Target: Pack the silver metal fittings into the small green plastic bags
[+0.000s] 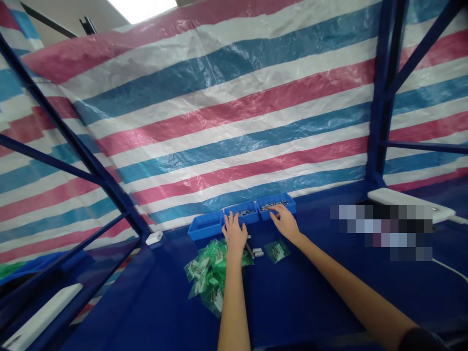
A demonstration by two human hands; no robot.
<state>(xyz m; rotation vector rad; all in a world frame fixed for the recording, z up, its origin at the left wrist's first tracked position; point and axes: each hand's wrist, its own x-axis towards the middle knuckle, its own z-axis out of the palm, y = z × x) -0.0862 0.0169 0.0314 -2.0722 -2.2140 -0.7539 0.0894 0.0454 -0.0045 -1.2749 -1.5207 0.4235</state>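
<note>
The one camera sits up on the head, over the near side of the table (292,302), and looks forward and down — a bit aslant, with the far edge climbing to the right — past the left hand (234,235) and right hand (285,223) to the big striped sheet (234,117) behind.

Left hand (235,235), one: we hold it back upward, fingers parted and reaching forward. Left forearm (233,302), one: bare, nearly straight ahead of us. Right hand (287,223), one: we angle it inward to our left, fingers lightly bent, closure unclear. Right forearm (351,285), one: bare, slanting in from lower right, dark sleeve (420,339) behind.
</note>
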